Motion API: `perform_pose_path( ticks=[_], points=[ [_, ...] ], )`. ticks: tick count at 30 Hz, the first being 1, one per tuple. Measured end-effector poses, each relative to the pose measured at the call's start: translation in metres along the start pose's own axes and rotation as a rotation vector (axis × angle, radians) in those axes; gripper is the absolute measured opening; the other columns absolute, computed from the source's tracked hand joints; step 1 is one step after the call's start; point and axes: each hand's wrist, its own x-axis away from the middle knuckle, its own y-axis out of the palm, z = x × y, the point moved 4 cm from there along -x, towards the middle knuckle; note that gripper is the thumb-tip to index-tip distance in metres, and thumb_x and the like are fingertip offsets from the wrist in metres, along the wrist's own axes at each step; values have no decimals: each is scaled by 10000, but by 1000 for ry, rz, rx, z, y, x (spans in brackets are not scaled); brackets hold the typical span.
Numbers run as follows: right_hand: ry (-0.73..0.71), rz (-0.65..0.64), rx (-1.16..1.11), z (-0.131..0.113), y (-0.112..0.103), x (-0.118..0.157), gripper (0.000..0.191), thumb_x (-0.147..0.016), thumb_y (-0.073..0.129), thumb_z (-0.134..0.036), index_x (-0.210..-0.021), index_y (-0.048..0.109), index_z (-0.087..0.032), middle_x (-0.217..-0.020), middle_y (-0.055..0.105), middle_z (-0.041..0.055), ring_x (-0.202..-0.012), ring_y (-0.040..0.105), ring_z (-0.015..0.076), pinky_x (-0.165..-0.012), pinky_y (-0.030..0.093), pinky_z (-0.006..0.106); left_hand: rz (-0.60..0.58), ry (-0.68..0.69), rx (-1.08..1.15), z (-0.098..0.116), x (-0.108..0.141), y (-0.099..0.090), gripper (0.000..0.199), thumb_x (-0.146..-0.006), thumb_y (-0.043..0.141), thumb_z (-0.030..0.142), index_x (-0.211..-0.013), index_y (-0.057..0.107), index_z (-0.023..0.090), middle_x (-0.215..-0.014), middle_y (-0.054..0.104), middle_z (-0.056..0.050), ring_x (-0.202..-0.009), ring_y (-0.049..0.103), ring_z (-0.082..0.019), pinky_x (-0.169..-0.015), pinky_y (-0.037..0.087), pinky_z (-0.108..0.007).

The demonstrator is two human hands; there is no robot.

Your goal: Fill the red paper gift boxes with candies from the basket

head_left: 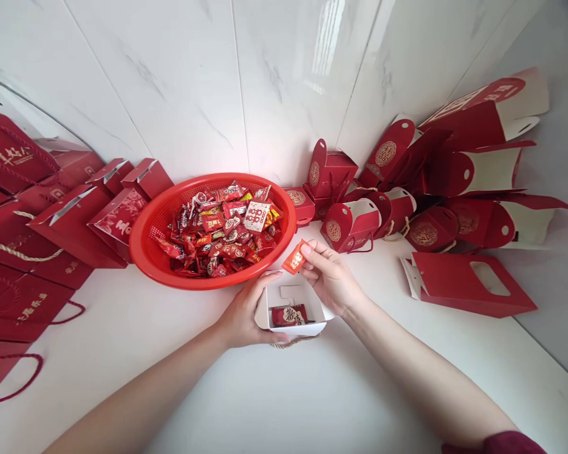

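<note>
My left hand (246, 312) grips the left side of a small open gift box (315, 329), whose white inside faces up. A dark red wrapped candy (288, 315) with a pale label lies inside, and a twisted cord (296, 342) hangs at the box's near side. Just above the box's far right edge, my right hand (329, 274) pinches an orange-red candy packet (293, 258) between thumb and fingers. Behind both hands stands a red plastic basket (144, 243) heaped with wrapped candies (227, 230).
Red gift bags and boxes (76, 221) crowd the left side, several with cord handles. More red gift boxes (355, 221) stand along the tiled wall (184, 82) at the right. A red bag with a cut-out window (468, 284) lies on the white table (208, 403).
</note>
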Motion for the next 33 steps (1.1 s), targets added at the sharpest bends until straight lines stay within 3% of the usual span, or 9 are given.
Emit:
perform_pose_path(
  ticks=[3, 6, 11, 17, 26, 33],
  points=[
    [39, 38, -61, 1, -3, -2, 208, -808, 758, -310, -767, 610, -169, -658, 633, -33, -550, 573, 44, -460, 417, 116, -6, -2, 30, -1, 0, 0, 1069, -568, 889, 511, -1451, 323, 306, -1430, 460, -131, -1303, 476, -350, -1069, 429, -493],
    [51, 45, -50, 0, -3, -2, 229, -777, 771, -301, -846, 581, -193, -786, 711, -4, -681, 701, 109, -534, 519, 154, -5, -5, 45, -2, 0, 1, 1060, -568, 891, 499, -1448, 330, 311, -1429, 454, -128, -1297, 477, -350, -1063, 433, -495],
    [41, 4, 31, -1, 0, 1, 331, -780, 776, -280, -1048, 593, -219, -874, 748, -1, -797, 748, 141, -653, 592, 180, -2, -2, 58, -4, 0, 1, 1064, -563, 897, 489, -1448, 334, 309, -1446, 441, -130, -1315, 461, -359, -1079, 415, -511],
    [37, 8, 141, 0, 2, 3, 416, -766, 797, -307, -1111, 592, -198, -739, 747, -8, -645, 726, 111, -632, 577, 165, -21, -19, 51, -4, 1, 1, 1074, -573, 890, 490, -1461, 318, 297, -1453, 441, -134, -1316, 464, -360, -1092, 404, -510],
    [-34, -114, 319, 3, 5, 11, 386, -788, 769, -365, -1092, 574, -229, -642, 700, -46, -525, 679, 128, -500, 509, 192, -5, 2, 52, 0, -1, 0, 1008, -581, 883, 493, -1426, 373, 285, -1388, 508, -124, -1261, 513, -358, -1053, 434, -501],
    [-36, -240, 542, -1, 15, 18, 231, -823, 730, -353, -860, 558, -203, -761, 713, 1, -678, 691, 146, -661, 548, 275, -20, 3, 102, 6, -6, 0, 997, -578, 889, 462, -1415, 376, 293, -1384, 515, -109, -1263, 516, -359, -1036, 450, -500]
  ],
)
